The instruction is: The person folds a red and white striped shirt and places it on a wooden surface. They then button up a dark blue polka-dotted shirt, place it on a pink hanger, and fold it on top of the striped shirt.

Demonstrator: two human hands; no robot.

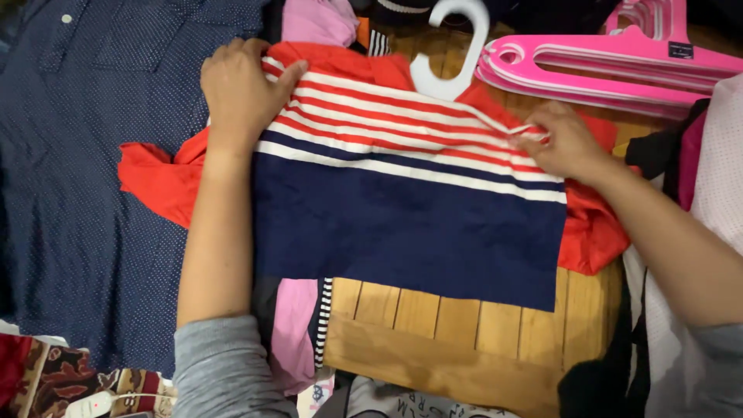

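A small shirt point(402, 224) lies flat on a wooden table point(464, 325); its top is red with white stripes, its lower part navy, its sleeves red. A white hanger point(453, 54) sticks out of its neck. My left hand point(240, 89) presses flat on the shirt's left shoulder. My right hand point(565, 143) pinches the striped fabric at the right shoulder edge.
A stack of pink hangers point(611, 66) lies at the back right. A navy dotted shirt point(85, 178) covers the left side. Pink and striped garments point(298, 325) hang under the shirt. White mesh cloth point(716, 178) is at the right edge.
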